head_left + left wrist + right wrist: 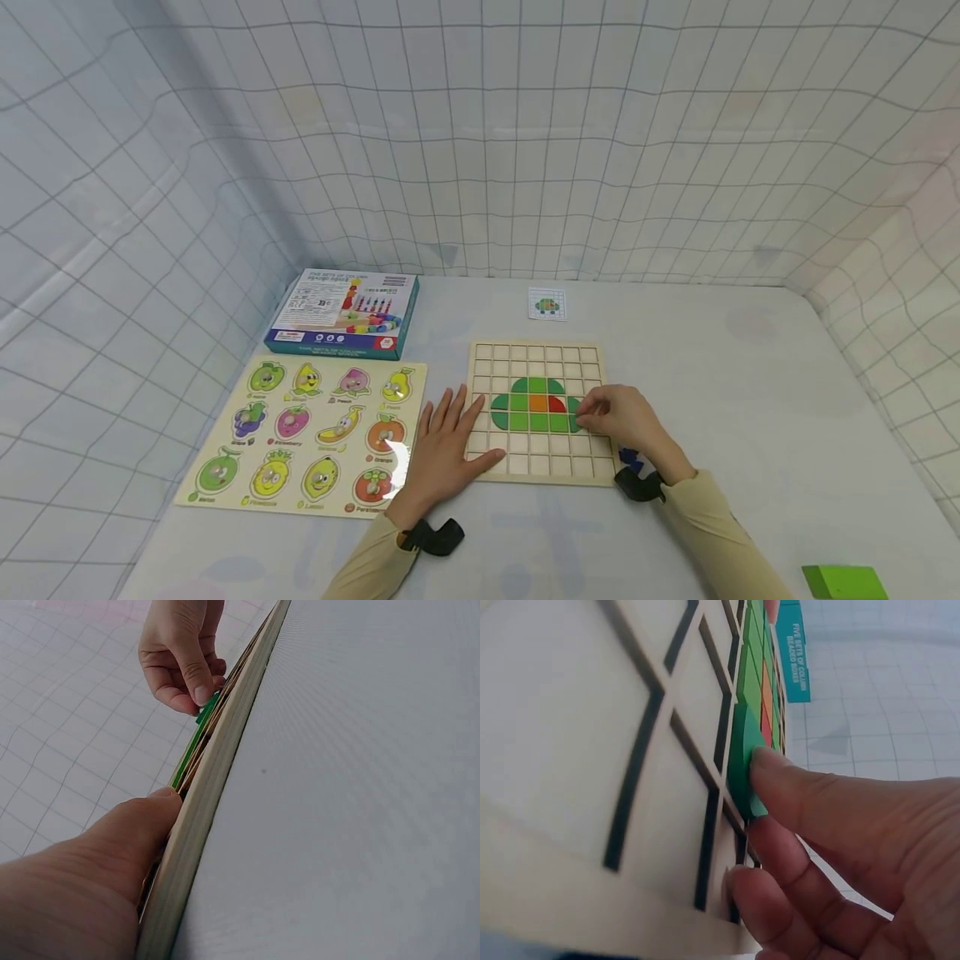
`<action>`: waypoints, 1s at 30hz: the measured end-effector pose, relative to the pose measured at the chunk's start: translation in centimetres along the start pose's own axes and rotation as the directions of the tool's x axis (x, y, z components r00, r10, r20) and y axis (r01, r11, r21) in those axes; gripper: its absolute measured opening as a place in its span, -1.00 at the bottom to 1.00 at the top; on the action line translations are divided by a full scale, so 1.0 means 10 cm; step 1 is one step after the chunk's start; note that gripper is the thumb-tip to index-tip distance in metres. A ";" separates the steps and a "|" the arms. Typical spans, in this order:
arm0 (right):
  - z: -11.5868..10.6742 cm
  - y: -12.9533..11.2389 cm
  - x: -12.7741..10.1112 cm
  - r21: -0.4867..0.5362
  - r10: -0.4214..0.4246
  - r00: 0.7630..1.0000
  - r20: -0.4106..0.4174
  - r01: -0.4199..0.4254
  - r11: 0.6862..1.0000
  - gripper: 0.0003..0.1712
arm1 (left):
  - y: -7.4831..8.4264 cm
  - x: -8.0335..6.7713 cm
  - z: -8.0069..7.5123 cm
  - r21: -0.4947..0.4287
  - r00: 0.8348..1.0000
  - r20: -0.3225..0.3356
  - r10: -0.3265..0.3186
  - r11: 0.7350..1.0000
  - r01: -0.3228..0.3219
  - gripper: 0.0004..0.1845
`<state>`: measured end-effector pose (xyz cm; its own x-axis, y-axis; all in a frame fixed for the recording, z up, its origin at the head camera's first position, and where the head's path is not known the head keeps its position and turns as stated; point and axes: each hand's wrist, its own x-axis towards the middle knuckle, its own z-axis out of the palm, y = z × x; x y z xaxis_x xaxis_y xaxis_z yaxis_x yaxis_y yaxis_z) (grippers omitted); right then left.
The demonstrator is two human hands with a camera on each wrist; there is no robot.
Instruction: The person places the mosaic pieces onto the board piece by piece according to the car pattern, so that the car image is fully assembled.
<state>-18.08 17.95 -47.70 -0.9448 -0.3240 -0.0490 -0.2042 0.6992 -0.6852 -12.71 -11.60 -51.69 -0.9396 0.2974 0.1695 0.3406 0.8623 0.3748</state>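
A square wooden grid board lies in front of me, with green, orange and red tiles set in its middle cells. My left hand rests with spread, straight fingers over the board's left edge; its thumb lies along the near part in the left wrist view. On the right of the pattern, my right hand pinches a dark green, curved-edged tile between thumb and finger. That tile sits at the grid cell, slightly raised in the right wrist view. Fingers partly hide the board's right cells.
A small pattern card lies behind the board. To the left are a fruit puzzle board and a teal-edged bead box. Dark blue pieces lie by the right wrist, and a green block at the front right.
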 end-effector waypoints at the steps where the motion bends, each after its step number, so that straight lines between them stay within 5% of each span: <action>1: 0.00 0.00 0.00 -0.006 0.004 1.000 0.000 -0.004 1.000 -0.90 | 0.00 0.00 0.00 -0.001 1.000 0.000 0.001 1.000 -0.001 -0.09; 30: -0.04 -0.05 -0.14 -0.138 -0.039 0.999 0.015 0.041 0.990 -0.86 | 0.00 0.00 0.00 -0.008 1.000 -0.003 0.007 1.000 -0.007 -0.09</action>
<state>-16.73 18.29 -46.95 -0.9321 -0.3607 -0.0336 -0.2757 0.7665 -0.5801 -12.69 -11.63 -51.74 -0.9370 0.3024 0.1750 0.3477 0.8566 0.3812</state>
